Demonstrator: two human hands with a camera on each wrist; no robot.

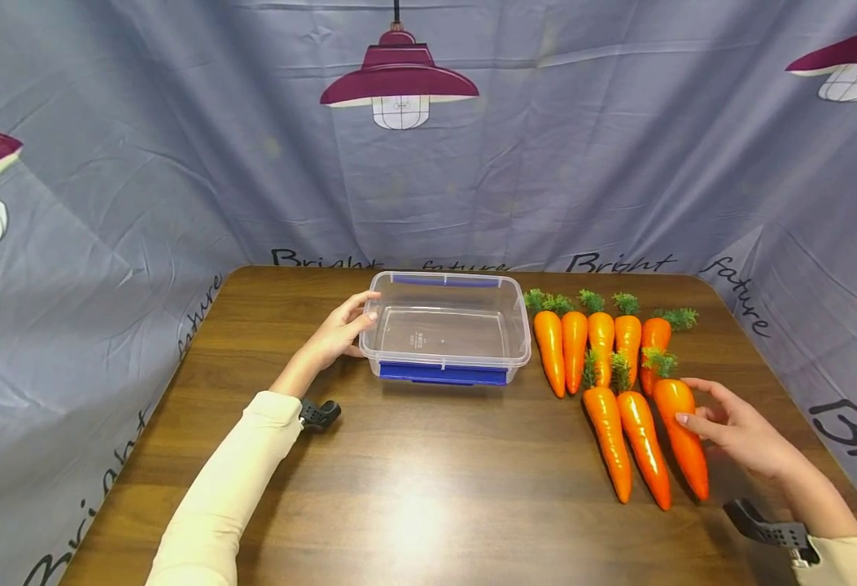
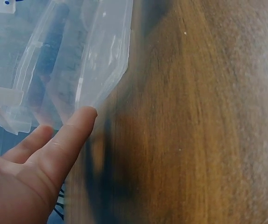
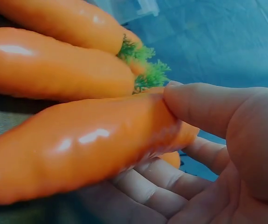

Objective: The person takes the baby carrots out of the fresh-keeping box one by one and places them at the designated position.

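A clear plastic food container [image 1: 443,358] with blue side clips stands lidless at the table's back middle. My left hand [image 1: 336,330] touches its left end, thumb and fingers nearly straight; in the left wrist view, the thumb [image 2: 71,144] lies by a corner of the clear plastic. On the right, my right hand [image 1: 739,431] holds the rightmost front carrot [image 1: 680,431] near its thick end. The right wrist view shows the thumb [image 3: 199,105] on top of this glossy orange carrot and fingers curled along its lower side. Two more carrots lie just left of it.
Behind the front carrots, a back row of several carrots [image 1: 573,350] with green tops lies right beside the container. All rest on a brown wooden table [image 1: 399,464]. A grey-blue printed curtain [image 1: 545,179] surrounds the table's back and sides.
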